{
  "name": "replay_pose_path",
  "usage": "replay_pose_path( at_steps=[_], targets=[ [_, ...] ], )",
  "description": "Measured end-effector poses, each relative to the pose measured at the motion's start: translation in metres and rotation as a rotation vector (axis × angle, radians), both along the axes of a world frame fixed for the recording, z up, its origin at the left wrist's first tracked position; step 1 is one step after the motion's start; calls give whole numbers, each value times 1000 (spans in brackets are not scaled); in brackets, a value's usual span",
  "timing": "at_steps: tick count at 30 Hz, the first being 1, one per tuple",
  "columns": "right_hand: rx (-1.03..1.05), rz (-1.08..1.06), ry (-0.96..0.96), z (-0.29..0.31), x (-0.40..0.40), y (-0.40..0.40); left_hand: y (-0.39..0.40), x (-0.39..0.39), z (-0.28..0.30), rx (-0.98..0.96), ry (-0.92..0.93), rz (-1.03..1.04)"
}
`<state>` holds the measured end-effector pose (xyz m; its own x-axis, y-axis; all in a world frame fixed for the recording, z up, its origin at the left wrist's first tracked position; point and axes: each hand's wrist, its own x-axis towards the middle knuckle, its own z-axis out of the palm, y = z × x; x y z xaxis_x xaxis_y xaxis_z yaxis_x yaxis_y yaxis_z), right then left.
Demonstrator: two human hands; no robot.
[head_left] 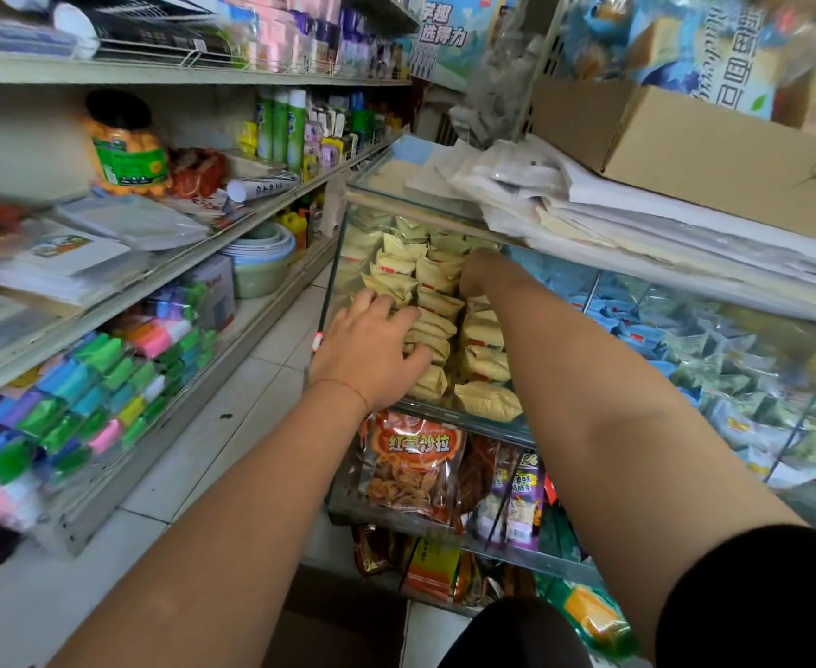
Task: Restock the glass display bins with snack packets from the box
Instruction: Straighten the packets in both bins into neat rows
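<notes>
In the head view, a glass display bin (336, 262) is seen at the left end of a glass case, filled with rows of pale yellow snack packets (437, 274) standing on edge, packed closely from front to back. To its right, a neighbouring bin (594, 286) is filled with blue packets (603, 320), and further right greenish and mixed packets are heaped (blurred, so no more can be told). Below the yellow packets, a lower glass compartment (348, 511) is stocked with an orange bag of chips (408, 467) and purple-labelled bags (521, 499). A cardboard box (685, 151) is set on a stack of white papers (589, 219) on top of the case, well above and to the right of both hands; its contents cannot be seen. The left hand (372, 349) is laid over the front rows of yellow packets, fingers spread and fairly straight, pressing on them rather than gripping. The right hand (478, 272) is reached deeper into the same bin, among the back rows of yellow packets; its fingers are hidden behind the wrist, so whether anything is grasped cannot be told. Shelves (232, 229) of stationery and coloured pads (107, 383) are ranged along the left.
</notes>
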<state>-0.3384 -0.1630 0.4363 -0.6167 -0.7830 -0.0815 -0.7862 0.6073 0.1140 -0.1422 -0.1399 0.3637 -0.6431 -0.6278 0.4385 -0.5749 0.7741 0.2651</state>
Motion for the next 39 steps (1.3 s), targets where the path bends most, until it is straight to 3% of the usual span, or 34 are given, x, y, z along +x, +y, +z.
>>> replay_pose_path(
  at_steps=[6,12,17,21,26,31,39],
  targets=[
    [-159,43,-50,15,-12,9,0,0,0,19,-11,-5],
    [26,97,-37,21,15,46,1,1,0,21,-28,-1],
    [-131,204,-26,5,33,33,1,1,0,17,-38,2],
    [-121,267,-16,-9,35,22,1,1,1,33,-51,11],
    [-366,236,14,-3,15,6,0,0,0,16,-44,19],
    [-302,231,-69,-11,11,-16,-2,-1,-1,8,-34,19],
    [-245,137,-43,-10,-1,-16,-2,-1,-2,1,-16,12]
  ],
)
